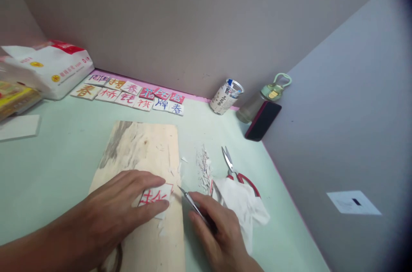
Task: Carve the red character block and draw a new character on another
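On a pale wooden board (164,143), my left hand (128,203) grips a small white square tile (156,195) painted with a red character. Its thumb and fingers sit at opposite edges of the tile and hide part of it. A slim metal craft knife (195,207) is held like a pen in my right hand (220,231). The blade tip points at the board's right edge, just right of the tile and apart from it. Small white offcuts (162,229) lie on the board near the tile.
Shavings (204,167), red-handled scissors (238,171) and a white cloth (243,207) lie to the right. Painted character tiles (128,94) stand in rows at the back, beside a tissue pack (64,70). A can (225,98), bottle (254,104) and phone (263,121) line the wall.
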A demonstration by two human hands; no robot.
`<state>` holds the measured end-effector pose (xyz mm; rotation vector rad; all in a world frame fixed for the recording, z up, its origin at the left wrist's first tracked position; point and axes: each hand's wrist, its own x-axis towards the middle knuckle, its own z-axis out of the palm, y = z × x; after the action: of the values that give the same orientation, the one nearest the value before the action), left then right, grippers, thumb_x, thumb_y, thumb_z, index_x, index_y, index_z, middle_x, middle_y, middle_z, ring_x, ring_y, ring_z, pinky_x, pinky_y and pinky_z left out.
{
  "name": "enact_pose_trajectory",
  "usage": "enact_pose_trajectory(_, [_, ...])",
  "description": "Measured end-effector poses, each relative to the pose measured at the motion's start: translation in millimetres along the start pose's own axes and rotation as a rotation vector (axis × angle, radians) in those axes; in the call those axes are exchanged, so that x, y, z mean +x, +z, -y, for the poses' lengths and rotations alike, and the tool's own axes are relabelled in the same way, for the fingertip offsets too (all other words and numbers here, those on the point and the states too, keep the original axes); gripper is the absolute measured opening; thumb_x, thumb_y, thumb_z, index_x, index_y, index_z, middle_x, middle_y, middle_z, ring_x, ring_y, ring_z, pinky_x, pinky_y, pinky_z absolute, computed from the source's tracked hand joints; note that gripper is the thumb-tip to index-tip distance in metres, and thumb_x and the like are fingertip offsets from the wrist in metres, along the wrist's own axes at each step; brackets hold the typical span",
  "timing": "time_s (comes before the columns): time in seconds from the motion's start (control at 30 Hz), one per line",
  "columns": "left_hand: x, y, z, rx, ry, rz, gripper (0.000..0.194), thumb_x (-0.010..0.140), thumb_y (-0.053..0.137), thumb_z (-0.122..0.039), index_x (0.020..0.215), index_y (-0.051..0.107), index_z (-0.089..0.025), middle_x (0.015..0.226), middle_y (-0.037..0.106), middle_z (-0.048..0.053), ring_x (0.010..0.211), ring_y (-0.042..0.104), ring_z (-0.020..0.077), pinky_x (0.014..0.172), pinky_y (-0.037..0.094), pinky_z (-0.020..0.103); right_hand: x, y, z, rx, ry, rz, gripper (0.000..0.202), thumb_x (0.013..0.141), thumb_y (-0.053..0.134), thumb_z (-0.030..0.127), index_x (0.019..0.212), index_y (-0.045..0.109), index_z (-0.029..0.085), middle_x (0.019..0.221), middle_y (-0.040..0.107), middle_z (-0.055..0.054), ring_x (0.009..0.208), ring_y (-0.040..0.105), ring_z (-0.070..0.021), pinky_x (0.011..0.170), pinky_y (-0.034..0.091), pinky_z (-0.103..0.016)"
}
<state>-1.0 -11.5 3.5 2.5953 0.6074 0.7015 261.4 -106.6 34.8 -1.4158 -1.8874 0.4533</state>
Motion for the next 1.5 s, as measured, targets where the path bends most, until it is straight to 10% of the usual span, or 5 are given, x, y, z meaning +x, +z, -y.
enact_pose_trajectory(0.33, [-7,3.3,4,0.017,0.072,0.007,0.057,0.099,0.045,-0.008,0.142,0.054,-0.044,0.156,0.054,0.000,0.141,0.053,0.0268,0.117,0.044,0.047,1,-7,-1,0.040,-0.042,0.025,0.026,0.107,0.047,0.023,0.127,0.062,0.022,0.091,0.076,-0.004,0.069,0.071,-0.0157,0.060,0.056,-0.023])
enact_pose_trajectory(0.6, [-4,-0.9,2,0.001,-0.204,0.035,0.053,0.104,0.054,-0.045,0.154,0.040,-0.037,0.156,0.053,0.000,0.142,0.051,0.0254,0.120,0.043,0.041,0,-22,-2,-0.086,-0.173,0.141,0.025,0.111,0.046,0.029,0.125,0.066,0.024,0.076,0.070,-0.001,0.062,0.067,-0.0150,0.055,0.049,-0.026])
enact_pose_trajectory(1.5, [-3,-1.3,18,-0.042,-0.131,0.101,0.054,0.105,0.056,-0.033,0.155,0.036,-0.035,0.149,0.059,-0.002,0.138,0.053,0.0212,0.118,0.043,0.032,4,-14,6,-0.219,-0.227,0.188,0.030,0.113,0.041,0.031,0.120,0.069,0.020,0.070,0.064,0.000,0.057,0.060,-0.0139,0.052,0.040,-0.026])
